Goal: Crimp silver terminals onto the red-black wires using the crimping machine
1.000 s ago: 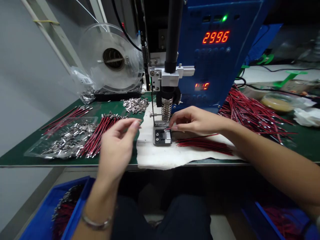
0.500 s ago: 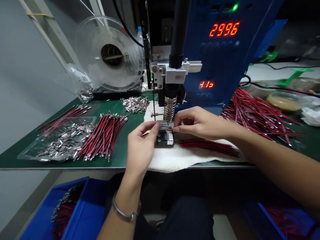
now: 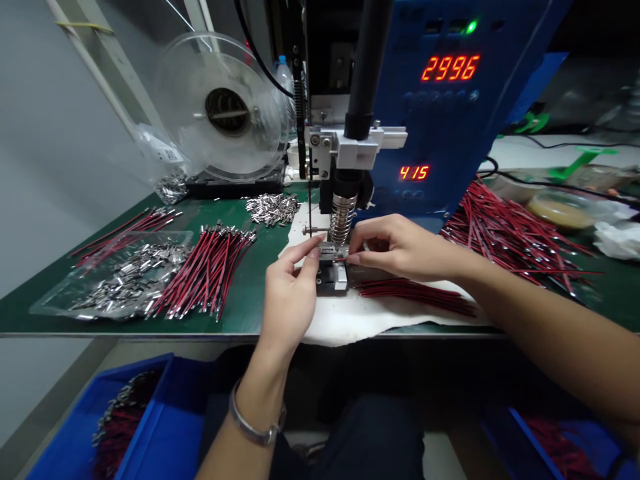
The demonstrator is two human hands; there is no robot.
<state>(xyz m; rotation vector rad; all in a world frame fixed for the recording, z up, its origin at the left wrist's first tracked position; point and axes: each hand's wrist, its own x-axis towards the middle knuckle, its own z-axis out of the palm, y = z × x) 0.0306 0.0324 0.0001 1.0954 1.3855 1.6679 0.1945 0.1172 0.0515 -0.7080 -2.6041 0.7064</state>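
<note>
My left hand (image 3: 290,293) is pinched at the left side of a small metal fixture (image 3: 332,273) under the machine's spring-loaded head (image 3: 344,217); what it pinches is too small to name. My right hand (image 3: 400,247) reaches in from the right, its fingers closed on a thin red wire at the fixture's top. Both sets of fingertips nearly meet over the fixture, which stands on a white cloth (image 3: 350,313). A small bundle of red wires (image 3: 415,297) lies on the cloth just below my right wrist.
The blue machine (image 3: 450,107) shows 2996 and 415 in red digits. Left on the green mat lie red wires with metal ends (image 3: 205,273), a bag of silver terminals (image 3: 120,280), loose terminals (image 3: 273,208) and a clear reel (image 3: 223,110). A large wire pile (image 3: 510,230) sits right; blue bins (image 3: 125,427) below.
My left hand came in from the left over the mat to the fixture and closed its fingertips there. My right hand stayed at the fixture. The lower display settled on 415.
</note>
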